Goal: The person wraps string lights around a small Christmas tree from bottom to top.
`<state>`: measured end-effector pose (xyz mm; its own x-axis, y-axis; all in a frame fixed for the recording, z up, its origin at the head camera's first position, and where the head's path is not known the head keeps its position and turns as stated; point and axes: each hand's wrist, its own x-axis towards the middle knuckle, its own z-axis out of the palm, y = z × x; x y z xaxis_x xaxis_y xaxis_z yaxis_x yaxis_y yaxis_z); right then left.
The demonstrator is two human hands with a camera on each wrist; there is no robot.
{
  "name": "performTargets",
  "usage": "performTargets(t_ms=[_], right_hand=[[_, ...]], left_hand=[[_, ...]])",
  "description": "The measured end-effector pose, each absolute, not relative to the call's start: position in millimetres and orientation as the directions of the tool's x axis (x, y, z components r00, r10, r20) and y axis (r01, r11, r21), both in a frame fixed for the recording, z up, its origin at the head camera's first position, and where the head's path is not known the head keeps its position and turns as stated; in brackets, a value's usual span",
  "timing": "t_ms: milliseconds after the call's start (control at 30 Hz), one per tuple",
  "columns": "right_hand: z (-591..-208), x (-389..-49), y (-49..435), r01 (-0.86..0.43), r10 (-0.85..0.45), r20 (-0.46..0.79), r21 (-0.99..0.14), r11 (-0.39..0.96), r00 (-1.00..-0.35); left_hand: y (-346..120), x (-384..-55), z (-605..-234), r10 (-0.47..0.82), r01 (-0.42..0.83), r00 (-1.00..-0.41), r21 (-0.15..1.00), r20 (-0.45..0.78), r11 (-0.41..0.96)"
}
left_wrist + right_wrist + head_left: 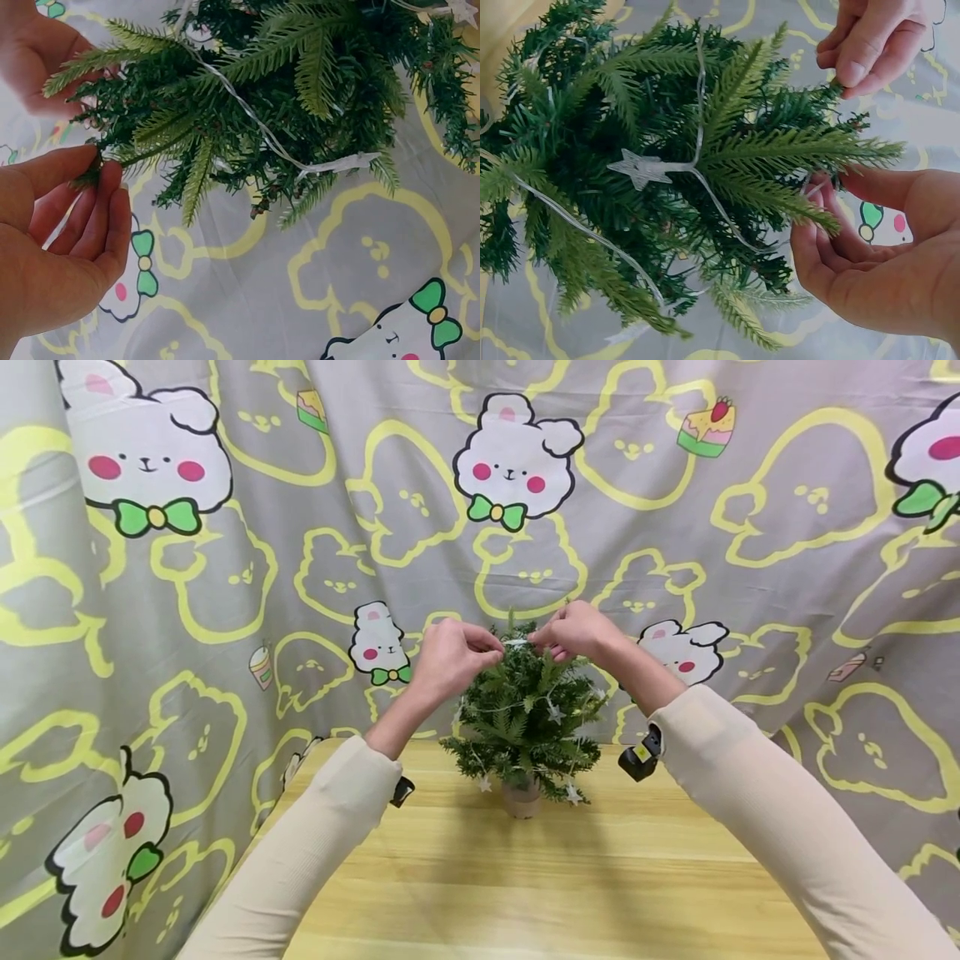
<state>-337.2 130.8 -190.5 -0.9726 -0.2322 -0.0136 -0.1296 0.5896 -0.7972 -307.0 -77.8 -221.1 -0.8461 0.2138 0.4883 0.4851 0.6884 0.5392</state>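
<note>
A small artificial Christmas tree (525, 718) stands upright on the table, wound with a clear-wired string of star lights (637, 170). At its top, my left hand (453, 656) pinches a green twig tip between thumb and fingers, best seen in the left wrist view. Across from it, my right hand (577, 631) has thumb and fingers curled at the treetop, with a bit of the clear wire (815, 189) between them; needles partly hide that grip. A whitish piece (516, 643) shows between both hands in the head view.
The tree's base (522, 800) rests near the back of the wooden table (480, 877). Behind and to the left hangs a grey curtain (420, 585) printed with rabbits. Small dark cameras (640, 758) sit at both wrists.
</note>
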Motion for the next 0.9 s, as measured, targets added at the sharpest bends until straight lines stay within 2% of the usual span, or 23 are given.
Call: performTargets(t_ms=[433, 900], right_hand=[[-205.6, -339.1, 133.3, -0.118, -0.175, 0.020, -0.815, 0.568, -0.984], [-210.5, -344.9, 123.8, -0.164, -0.092, 0.139, -0.692, 0.703, -0.986]], left_hand=[[-76.5, -303.1, -219.9, 0.217, 0.478, -0.851, 0.532, 0.479, 0.699], [-75.6, -301.7, -219.0, 0.217, 0.473, -0.850, 0.516, 0.480, 0.714]])
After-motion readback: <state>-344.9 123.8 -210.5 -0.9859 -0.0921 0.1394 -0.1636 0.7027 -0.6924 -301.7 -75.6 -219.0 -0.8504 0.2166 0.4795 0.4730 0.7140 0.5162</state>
